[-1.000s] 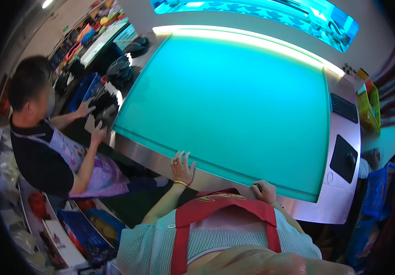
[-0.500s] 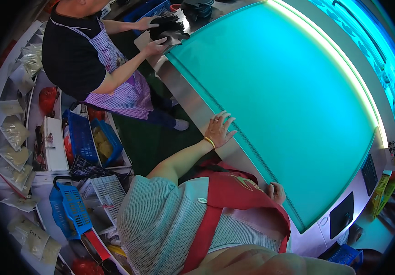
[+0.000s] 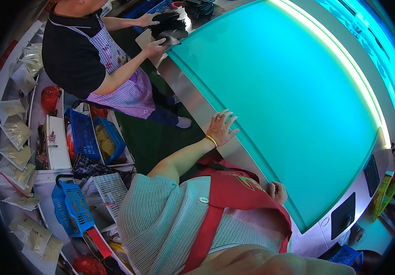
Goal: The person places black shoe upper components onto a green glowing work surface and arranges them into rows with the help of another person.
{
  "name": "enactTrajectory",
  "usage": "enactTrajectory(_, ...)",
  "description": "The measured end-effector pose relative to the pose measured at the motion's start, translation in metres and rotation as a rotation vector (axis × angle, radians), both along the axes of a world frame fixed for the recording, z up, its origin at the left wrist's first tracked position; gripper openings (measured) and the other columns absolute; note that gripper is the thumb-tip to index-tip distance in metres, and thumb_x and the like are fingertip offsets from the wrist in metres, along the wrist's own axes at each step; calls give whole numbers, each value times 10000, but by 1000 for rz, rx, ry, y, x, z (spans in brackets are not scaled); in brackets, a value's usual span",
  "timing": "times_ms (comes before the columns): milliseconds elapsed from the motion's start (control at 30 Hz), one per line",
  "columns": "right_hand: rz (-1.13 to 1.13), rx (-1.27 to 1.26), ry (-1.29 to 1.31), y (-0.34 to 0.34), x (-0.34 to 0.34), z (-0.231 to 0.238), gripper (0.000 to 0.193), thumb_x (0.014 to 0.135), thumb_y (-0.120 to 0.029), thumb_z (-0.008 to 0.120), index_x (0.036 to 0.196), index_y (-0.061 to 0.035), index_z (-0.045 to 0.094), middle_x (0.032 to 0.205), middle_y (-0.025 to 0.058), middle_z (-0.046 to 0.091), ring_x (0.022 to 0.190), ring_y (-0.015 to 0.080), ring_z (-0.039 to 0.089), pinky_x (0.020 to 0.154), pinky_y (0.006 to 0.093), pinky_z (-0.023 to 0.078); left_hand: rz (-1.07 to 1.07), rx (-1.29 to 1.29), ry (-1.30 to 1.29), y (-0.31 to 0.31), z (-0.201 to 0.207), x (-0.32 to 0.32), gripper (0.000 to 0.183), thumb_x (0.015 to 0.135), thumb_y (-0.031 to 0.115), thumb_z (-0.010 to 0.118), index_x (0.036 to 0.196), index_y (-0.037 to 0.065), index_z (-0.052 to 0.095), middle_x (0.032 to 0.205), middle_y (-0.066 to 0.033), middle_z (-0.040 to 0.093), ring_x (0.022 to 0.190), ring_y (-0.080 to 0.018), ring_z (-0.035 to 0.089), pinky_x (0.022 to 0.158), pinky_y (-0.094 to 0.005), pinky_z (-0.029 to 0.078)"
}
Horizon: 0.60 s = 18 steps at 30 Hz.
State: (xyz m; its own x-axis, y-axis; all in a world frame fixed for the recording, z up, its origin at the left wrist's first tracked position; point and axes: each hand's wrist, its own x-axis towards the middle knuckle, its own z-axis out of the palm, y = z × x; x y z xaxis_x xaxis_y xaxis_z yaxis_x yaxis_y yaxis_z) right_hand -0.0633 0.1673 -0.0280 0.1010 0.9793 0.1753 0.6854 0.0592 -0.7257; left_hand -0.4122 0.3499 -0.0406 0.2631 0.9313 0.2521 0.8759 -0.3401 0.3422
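Two hands — left hand [image 3: 221, 129], right hand [image 3: 278, 191] — one table edge [image 3: 234, 153].

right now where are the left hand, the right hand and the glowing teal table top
left hand [image 3: 220, 128], head view, back of the hand
right hand [image 3: 278, 191], head view, knuckles
glowing teal table top [image 3: 289, 101], head view, bare middle of the surface

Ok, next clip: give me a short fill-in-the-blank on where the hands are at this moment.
1. The left hand lies flat with fingers spread on the table's metal ____.
2. The right hand rests at the edge of the glowing ____ table panel.
3. The co-worker in the checked apron holds a stack of ____ sheets.

Missing words: rim; turquoise; black
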Motion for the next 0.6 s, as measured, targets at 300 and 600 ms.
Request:
enactTrajectory(300, -4, -2, -14, -1, 1, -2, 92, 882, -159, 725, 944, -93, 706, 790, 70, 641, 626, 208, 596, 574, 334, 467, 1, -1, -7, 0, -4, 1, 540, 921, 445, 641, 1339, 129, 514, 1372, -123, 444, 1368, -320, 369, 1141, -502, 282)
enactTrajectory(600, 11, -2, -11, -6, -1, -2, 95, 872, -160, 731, 932, -91, 708, 790, 76, 646, 622, 205, 605, 569, 329, 472, 6, -15, 15, -8, -2, -3, 537, 929, 447, 626, 1349, 134, 508, 1379, -122, 444, 1373, -321, 365, 1141, -501, 282)
